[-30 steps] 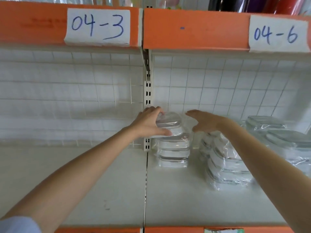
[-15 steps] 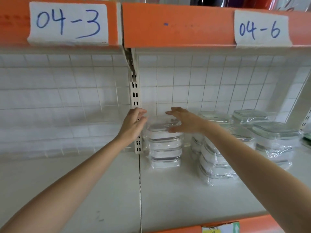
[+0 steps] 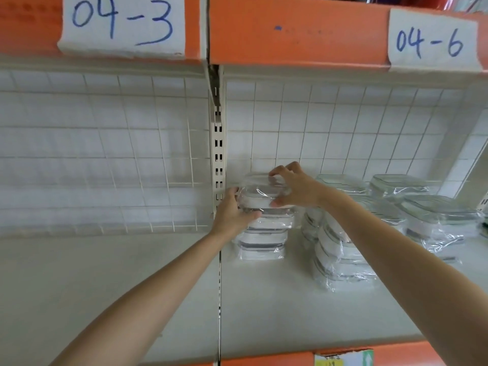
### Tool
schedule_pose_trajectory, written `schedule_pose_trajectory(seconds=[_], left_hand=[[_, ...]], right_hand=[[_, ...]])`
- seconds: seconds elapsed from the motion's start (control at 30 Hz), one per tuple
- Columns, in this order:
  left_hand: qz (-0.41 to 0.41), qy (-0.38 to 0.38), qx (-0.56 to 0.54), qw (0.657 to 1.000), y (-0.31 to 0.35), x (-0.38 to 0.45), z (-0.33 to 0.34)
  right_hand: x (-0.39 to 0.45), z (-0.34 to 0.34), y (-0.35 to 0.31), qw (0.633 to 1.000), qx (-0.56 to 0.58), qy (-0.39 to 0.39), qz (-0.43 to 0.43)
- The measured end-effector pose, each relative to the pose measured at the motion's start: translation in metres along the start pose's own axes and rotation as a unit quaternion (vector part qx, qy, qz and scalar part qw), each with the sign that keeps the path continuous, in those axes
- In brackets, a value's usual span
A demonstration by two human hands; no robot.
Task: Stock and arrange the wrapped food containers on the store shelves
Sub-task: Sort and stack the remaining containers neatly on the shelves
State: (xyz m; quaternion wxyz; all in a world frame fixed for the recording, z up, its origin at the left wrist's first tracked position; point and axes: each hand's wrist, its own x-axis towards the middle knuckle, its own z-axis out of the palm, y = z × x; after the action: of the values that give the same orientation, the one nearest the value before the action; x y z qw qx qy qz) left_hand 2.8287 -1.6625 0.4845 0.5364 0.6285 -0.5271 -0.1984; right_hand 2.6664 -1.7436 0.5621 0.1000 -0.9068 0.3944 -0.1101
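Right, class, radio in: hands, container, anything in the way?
Left hand and right hand both gripping top container of the stack. Neighbouring stack close on the right. Nothing blocking.

A stack of clear, film-wrapped food containers [image 3: 264,233] stands upright on the shelf [image 3: 277,313]. Its top container [image 3: 260,192] sits between the fingers [image 3: 284,171] of one hand curled over its lid and the other hand's thumb [image 3: 252,215] at its near-left corner. More wrapped stacks [image 3: 340,260] lie beyond the fingers' right.

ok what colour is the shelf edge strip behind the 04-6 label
Orange shelf edge strip, clearest in the head view.
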Motion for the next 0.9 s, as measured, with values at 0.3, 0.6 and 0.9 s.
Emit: schedule_pose_trajectory(seconds=[0.3,0.6,0.9], left_hand=[[-0.009,0.028,0.083,0.996,-0.006,-0.003,0.005],[-0.030,0.058,0.094,0.993,-0.005,-0.003,-0.002],[-0.040,-0.009,0.212,0.976,0.012,-0.022,-0.016]], right_hand=[[-0.001,-0.001,0.004,1.000,0.002,-0.011,0.012],[0.001,0.011,-0.004,0.999,0.033,-0.005,-0.006],[0.001,0.013,-0.002,0.994,-0.106,0.008,-0.015]])
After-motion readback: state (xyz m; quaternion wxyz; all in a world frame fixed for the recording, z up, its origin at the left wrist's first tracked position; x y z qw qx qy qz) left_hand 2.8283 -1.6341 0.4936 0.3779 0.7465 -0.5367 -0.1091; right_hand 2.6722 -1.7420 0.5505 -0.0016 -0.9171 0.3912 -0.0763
